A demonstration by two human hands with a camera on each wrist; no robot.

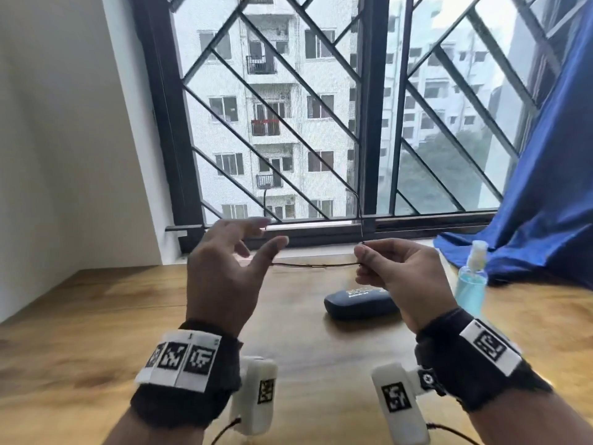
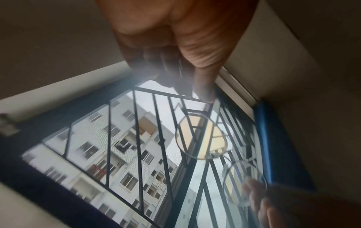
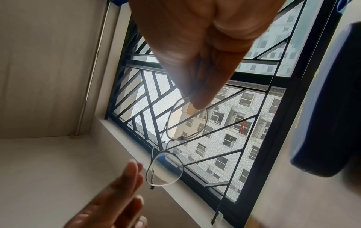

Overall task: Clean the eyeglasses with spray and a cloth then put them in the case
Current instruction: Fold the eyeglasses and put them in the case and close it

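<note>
Wire-thin eyeglasses [image 1: 316, 265] hang pinched only in my right hand [image 1: 396, 277], left hand [image 1: 224, 268] wide; they could twist loose onto the counter [image 1: 96, 316].

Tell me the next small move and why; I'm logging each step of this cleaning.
Probably bring the left hand in to take the free end of the eyeglasses. Only the right hand pinches them, by one rim; the left is open beside them, and the spray bottle stands untouched.
</note>
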